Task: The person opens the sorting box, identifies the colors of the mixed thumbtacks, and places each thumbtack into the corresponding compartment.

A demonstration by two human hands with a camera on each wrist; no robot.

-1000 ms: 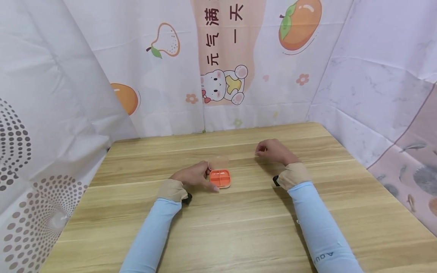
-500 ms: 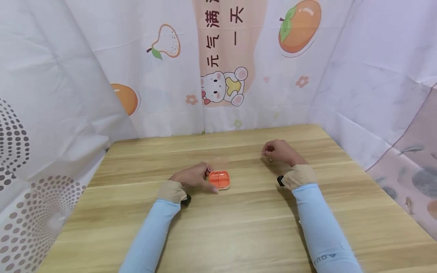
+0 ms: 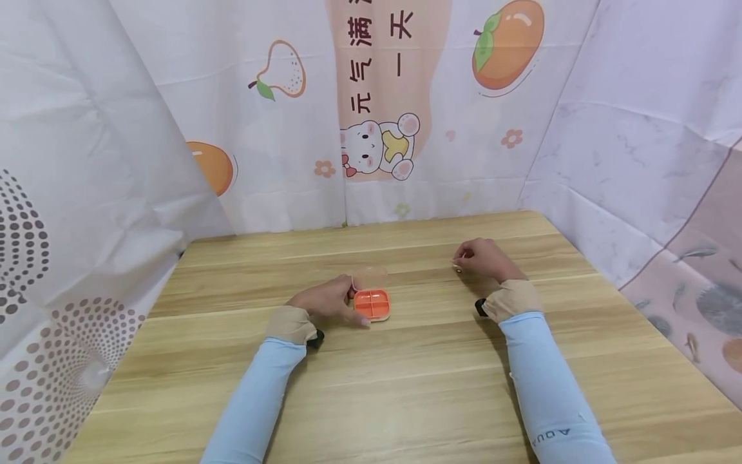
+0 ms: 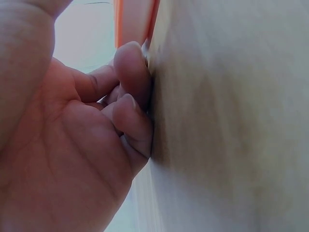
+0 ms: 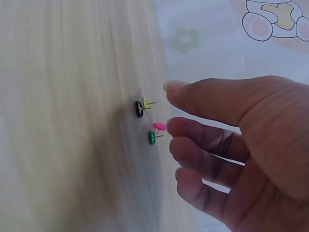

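Observation:
My left hand (image 3: 328,299) holds a small orange pill box (image 3: 379,318) on the table, thumb along its front and fingers at its left and back. The box has a divided inside, and its clear lid (image 3: 370,278) is flipped back. In the left wrist view the lower fingers (image 4: 133,118) curl against the tabletop. My right hand (image 3: 485,260) hovers at the back right, thumb and fingertips apart. Right by those fingertips, in the right wrist view, lie a pink thumbtack (image 5: 159,126), a green thumbtack (image 5: 152,137), a black thumbtack (image 5: 139,109) and a yellow thumbtack (image 5: 145,103).
The wood-grain table (image 3: 371,399) reaches back to a printed curtain (image 3: 278,142) with fruit and a cartoon animal. More curtain hangs along the left and right sides. Each wrist carries a dark camera mount.
My right hand has shifted a little to the right and away from the box, bringing a small tack into view beside its fingertips. The left hand and box stay in place.

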